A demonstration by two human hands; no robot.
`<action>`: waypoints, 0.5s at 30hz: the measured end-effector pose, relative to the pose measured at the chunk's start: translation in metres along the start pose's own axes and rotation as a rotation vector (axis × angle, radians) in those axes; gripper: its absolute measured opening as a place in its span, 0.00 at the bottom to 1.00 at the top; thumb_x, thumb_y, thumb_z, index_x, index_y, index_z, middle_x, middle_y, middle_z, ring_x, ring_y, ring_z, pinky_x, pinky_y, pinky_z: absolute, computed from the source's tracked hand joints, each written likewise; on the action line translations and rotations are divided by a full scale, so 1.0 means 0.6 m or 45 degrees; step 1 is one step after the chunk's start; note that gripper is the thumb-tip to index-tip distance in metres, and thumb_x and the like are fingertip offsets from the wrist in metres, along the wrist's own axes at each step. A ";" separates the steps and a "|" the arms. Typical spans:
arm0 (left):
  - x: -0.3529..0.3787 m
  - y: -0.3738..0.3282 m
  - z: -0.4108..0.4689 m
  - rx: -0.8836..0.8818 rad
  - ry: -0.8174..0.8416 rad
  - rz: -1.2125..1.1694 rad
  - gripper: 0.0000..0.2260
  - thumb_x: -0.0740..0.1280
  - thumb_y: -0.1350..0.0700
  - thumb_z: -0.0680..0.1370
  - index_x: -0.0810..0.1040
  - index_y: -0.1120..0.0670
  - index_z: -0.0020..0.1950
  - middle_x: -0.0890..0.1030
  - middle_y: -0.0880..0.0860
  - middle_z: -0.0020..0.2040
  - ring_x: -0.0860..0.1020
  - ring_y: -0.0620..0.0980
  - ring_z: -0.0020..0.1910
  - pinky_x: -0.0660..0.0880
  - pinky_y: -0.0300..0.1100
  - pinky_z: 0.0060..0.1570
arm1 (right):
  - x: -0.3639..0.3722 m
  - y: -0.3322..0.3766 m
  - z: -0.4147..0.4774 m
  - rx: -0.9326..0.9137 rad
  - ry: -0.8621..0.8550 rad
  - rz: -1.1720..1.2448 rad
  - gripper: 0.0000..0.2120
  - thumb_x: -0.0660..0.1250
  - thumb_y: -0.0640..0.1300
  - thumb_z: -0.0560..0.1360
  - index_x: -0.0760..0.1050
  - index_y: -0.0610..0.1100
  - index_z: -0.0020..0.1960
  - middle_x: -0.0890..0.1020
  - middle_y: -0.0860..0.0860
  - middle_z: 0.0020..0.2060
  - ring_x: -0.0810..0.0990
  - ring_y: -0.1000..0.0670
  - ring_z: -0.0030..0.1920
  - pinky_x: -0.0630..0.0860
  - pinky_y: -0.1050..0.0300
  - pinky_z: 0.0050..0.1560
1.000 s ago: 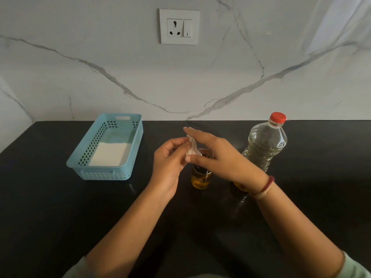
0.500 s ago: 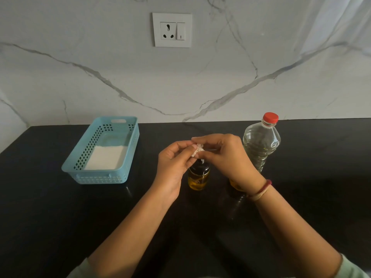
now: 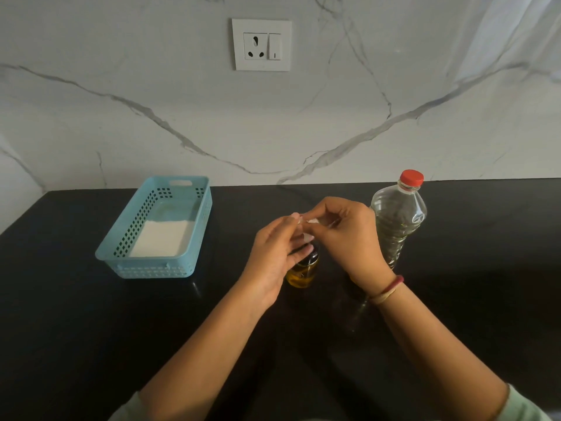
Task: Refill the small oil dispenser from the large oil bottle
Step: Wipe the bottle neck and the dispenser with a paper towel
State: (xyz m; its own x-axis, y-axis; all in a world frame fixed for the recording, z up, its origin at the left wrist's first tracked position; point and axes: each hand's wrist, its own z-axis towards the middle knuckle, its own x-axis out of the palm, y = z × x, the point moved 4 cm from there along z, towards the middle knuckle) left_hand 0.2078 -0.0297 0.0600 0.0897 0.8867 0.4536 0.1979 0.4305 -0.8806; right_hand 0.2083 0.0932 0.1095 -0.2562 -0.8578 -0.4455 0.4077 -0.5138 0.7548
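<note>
The small glass oil dispenser (image 3: 303,270) stands on the black counter with a shallow layer of yellow oil in its base; its upper part is hidden behind my hands. Both hands meet just above it. My left hand (image 3: 274,253) and my right hand (image 3: 344,235) each pinch a small white piece (image 3: 310,221) between fingertips; what the piece is I cannot tell. To the right stands the large clear oil bottle (image 3: 397,223), upright, with its red cap (image 3: 411,178) on.
A light blue perforated basket (image 3: 121,255) with a white folded cloth (image 3: 161,241) inside sits at the left of the black counter (image 3: 91,344). A marble wall with a socket plate (image 3: 261,44) rises behind.
My right hand has curled its fingers from stretched out to a pinch on the white piece. Both hands have drawn together over the dispenser. The camera view has tilted slightly.
</note>
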 end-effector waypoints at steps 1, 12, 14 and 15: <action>0.006 0.002 0.000 -0.019 0.028 0.008 0.09 0.65 0.53 0.79 0.81 0.55 0.53 0.83 0.56 0.49 0.82 0.51 0.51 0.79 0.44 0.49 | 0.000 0.000 0.000 -0.013 -0.022 -0.023 0.05 0.75 0.37 0.67 0.80 0.45 0.37 0.81 0.53 0.32 0.78 0.55 0.33 0.74 0.65 0.35; 0.013 -0.004 0.005 0.111 -0.067 0.049 0.12 0.62 0.59 0.81 0.85 0.50 0.46 0.84 0.51 0.47 0.83 0.44 0.46 0.78 0.35 0.42 | 0.001 -0.016 -0.035 0.019 0.031 0.035 0.14 0.72 0.41 0.72 0.77 0.48 0.56 0.79 0.53 0.51 0.78 0.56 0.51 0.80 0.58 0.45; 0.013 -0.006 0.006 0.159 -0.091 0.083 0.11 0.63 0.59 0.80 0.85 0.50 0.46 0.84 0.51 0.47 0.82 0.44 0.47 0.77 0.35 0.42 | 0.004 -0.018 -0.038 0.054 0.028 0.056 0.17 0.71 0.41 0.72 0.75 0.50 0.60 0.77 0.54 0.54 0.77 0.56 0.54 0.80 0.58 0.49; 0.013 -0.006 0.006 0.172 -0.095 0.106 0.11 0.63 0.59 0.80 0.84 0.49 0.47 0.84 0.51 0.47 0.82 0.44 0.48 0.77 0.35 0.43 | 0.006 -0.017 -0.039 0.063 0.041 0.069 0.17 0.70 0.41 0.73 0.74 0.49 0.61 0.76 0.54 0.55 0.76 0.57 0.55 0.79 0.57 0.51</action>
State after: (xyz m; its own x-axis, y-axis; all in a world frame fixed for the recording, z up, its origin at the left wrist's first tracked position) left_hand 0.2043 -0.0236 0.0663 0.0265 0.9280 0.3716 0.0593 0.3696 -0.9273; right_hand 0.2238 0.0954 0.0889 -0.2061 -0.8848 -0.4178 0.3762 -0.4658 0.8009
